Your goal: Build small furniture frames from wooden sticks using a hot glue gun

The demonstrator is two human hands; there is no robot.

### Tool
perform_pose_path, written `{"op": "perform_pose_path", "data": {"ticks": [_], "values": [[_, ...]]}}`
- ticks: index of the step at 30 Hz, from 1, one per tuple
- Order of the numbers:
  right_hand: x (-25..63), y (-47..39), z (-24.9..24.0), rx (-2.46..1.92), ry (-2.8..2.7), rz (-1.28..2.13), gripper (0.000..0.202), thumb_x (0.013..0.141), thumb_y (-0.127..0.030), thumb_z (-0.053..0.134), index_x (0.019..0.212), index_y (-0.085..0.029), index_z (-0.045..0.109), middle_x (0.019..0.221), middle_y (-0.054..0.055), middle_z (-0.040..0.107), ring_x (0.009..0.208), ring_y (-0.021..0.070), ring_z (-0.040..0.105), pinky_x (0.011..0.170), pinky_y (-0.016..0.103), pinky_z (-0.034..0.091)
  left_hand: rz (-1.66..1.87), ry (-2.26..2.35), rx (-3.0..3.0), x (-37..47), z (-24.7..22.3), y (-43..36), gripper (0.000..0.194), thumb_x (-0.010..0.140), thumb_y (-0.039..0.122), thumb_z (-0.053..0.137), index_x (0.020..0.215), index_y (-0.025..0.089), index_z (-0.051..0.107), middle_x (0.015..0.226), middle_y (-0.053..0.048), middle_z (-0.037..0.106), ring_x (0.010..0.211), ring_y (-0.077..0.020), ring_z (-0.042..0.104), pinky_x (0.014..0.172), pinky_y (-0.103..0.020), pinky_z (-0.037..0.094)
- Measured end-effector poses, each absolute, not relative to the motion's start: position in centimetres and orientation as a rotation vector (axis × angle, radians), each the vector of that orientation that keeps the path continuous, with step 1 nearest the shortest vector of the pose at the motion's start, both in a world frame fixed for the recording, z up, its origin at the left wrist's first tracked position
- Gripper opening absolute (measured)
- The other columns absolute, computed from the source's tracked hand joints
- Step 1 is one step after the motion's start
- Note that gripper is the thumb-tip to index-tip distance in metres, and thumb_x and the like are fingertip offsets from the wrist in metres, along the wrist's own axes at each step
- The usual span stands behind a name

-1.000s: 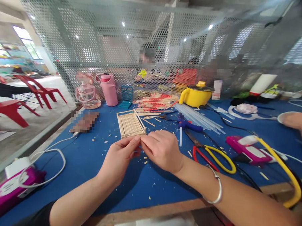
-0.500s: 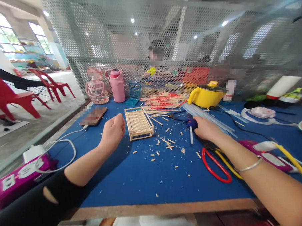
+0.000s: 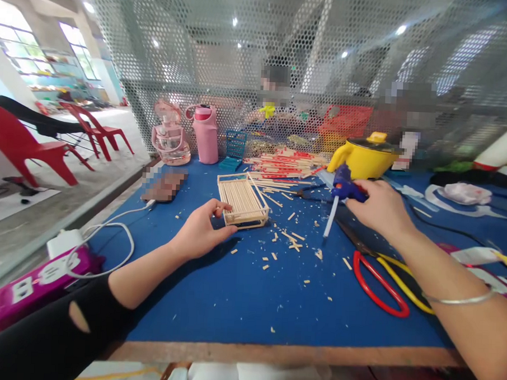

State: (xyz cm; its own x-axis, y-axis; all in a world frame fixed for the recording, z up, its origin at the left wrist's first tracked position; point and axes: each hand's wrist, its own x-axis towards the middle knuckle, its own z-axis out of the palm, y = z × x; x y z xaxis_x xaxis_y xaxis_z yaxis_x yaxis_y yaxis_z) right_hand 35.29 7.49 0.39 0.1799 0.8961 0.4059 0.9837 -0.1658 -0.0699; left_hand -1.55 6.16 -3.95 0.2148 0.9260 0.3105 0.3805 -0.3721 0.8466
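Note:
A small tray-like frame of thin wooden sticks (image 3: 242,195) lies on the blue tabletop. My left hand (image 3: 201,227) is at its near left corner, fingers bent over the rail and thumb along the front. My right hand (image 3: 381,207) holds a blue hot glue gun (image 3: 345,185) above the table, with a white glue stick (image 3: 331,217) projecting from it toward me. Under my right forearm lie scissors (image 3: 379,282) with one red and one yellow handle. Dark-handled pliers (image 3: 310,188) rest behind the glue gun, and cut stick pieces (image 3: 294,242) are scattered nearby.
Many red-tipped sticks (image 3: 284,163) lie behind the frame. A yellow pot (image 3: 366,158), pink bottles (image 3: 205,134) and a teal stand (image 3: 234,150) stand by the mesh screen. At left are a phone (image 3: 165,185), a white cable and a purple power strip (image 3: 39,284).
My left hand has moved right from a closed fist beside the stick frame onto its near corner. My right hand has lifted the glue gun off the table. The view has shifted slightly.

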Motion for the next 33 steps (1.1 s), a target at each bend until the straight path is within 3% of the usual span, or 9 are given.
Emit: {"op": "perform_pose_path", "data": {"ticks": [4,7,10,13,16,22,30,33], "values": [[35.5,8.2,1.2,-2.106,-1.808,-0.291,0.046,0.076,-0.029,0.059,0.114,-0.005,0.066,0.108,0.023,0.064,0.096,0.0289,0.06,0.082,0.036,0.044,1.131,1.184,1.872,-0.6,-5.0,6.6,0.034,0.07,0.025,0.067,0.07,0.022,0.033,0.098,-0.006,0.07,0.083,-0.0174,0.06,0.073,-0.031,0.041],[34.7,7.8,1.9,-2.014,-1.811,-0.228,0.043,0.079,-0.032,0.055,0.109,-0.003,0.068,0.1,0.021,0.067,0.084,0.0239,0.063,0.073,0.033,0.045,1.201,1.19,1.804,-0.2,-5.2,6.9,0.034,0.073,0.026,0.066,0.072,0.022,0.031,0.083,-0.002,0.066,0.076,-0.0151,0.059,0.067,-0.027,0.041],[32.5,6.1,3.0,-1.85,-1.798,-0.221,0.042,0.081,-0.033,0.054,0.112,-0.007,0.064,0.09,0.014,0.071,0.07,0.0178,0.062,0.063,0.029,0.044,1.339,1.197,1.741,-0.1,-4.0,6.9,0.034,0.076,0.028,0.065,0.073,0.022,0.031,0.073,0.004,0.056,0.073,-0.0127,0.057,0.067,-0.025,0.041],[29.4,3.7,4.0,-1.496,-1.845,-0.313,0.037,0.077,-0.035,0.062,0.108,-0.014,0.063,0.089,0.009,0.071,0.07,0.0168,0.063,0.062,0.027,0.047,1.582,1.125,1.586,0.2,-2.0,6.4,0.036,0.076,0.026,0.066,0.073,0.022,0.031,0.068,0.007,0.048,0.074,-0.011,0.057,0.069,-0.023,0.041],[26.9,1.4,4.3,-1.16,-2.005,-0.424,0.034,0.079,-0.032,0.064,0.111,-0.021,0.058,0.088,0.003,0.071,0.067,0.0148,0.064,0.058,0.023,0.048,1.669,1.001,1.388,0.9,-0.2,5.0,0.038,0.075,0.024,0.069,0.072,0.022,0.032,0.068,0.007,0.052,0.07,-0.0086,0.055,0.068,-0.021,0.042],[25.3,-0.4,2.7,-0.794,-2.263,-0.458,0.041,0.088,-0.025,0.052,0.128,-0.016,0.049,0.113,0.01,0.068,0.097,0.0186,0.065,0.08,0.028,0.052,1.595,0.986,1.154,1.5,0.7,2.7,0.042,0.072,0.024,0.073,0.073,0.021,0.032,0.062,0.009,0.053,0.064,-0.0069,0.056,0.062,-0.017,0.041],[25.3,-0.6,1.9,-0.68,-2.33,-0.382,0.053,0.084,-0.017,0.052,0.136,-0.016,0.044,0.114,0.011,0.068,0.107,0.0225,0.062,0.082,0.041,0.045,1.584,0.983,1.115,1.1,1.0,2.3,0.044,0.069,0.025,0.076,0.072,0.022,0.032,0.062,0.007,0.058,0.065,-0.0094,0.06,0.059,-0.018,0.043],[25.2,-0.8,1.8,-0.699,-2.311,-0.416,0.051,0.084,-0.017,0.052,0.134,-0.016,0.045,0.112,0.011,0.07,0.104,0.0221,0.063,0.081,0.041,0.043,1.591,0.971,1.118,1.1,1.1,2.4,0.044,0.069,0.024,0.076,0.072,0.022,0.032,0.059,0.008,0.055,0.062,-0.0081,0.058,0.057,-0.017,0.042]]}}
